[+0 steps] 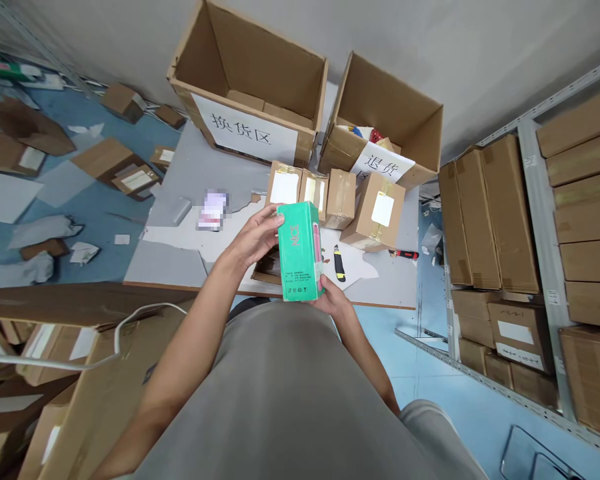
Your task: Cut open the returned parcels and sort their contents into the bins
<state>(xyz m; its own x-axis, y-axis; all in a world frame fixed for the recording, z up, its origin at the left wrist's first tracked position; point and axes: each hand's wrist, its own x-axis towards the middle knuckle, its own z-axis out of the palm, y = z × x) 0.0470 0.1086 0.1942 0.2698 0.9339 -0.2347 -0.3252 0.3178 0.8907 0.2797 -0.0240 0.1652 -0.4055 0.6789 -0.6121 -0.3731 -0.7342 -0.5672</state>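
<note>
A green printed product box (296,253) is held up between both hands over the table's near edge, its long side running away from me. My left hand (257,235) grips its upper left edge, thumb on the front face. Around its lower right corner closes my right hand (333,297), partly hidden by the box. Behind and below it lies an opened brown carton (266,270), mostly covered from sight. A yellow and black utility knife (339,263) rests on white paper just right of the green box.
Two large open cartons, one at the back left (247,132) and one at the back right (380,157), carry handwritten labels. Several small taped parcels (340,199) stand before them. A red-black tool (407,254) lies at the right edge. Shelves of cartons (511,220) flank the right side.
</note>
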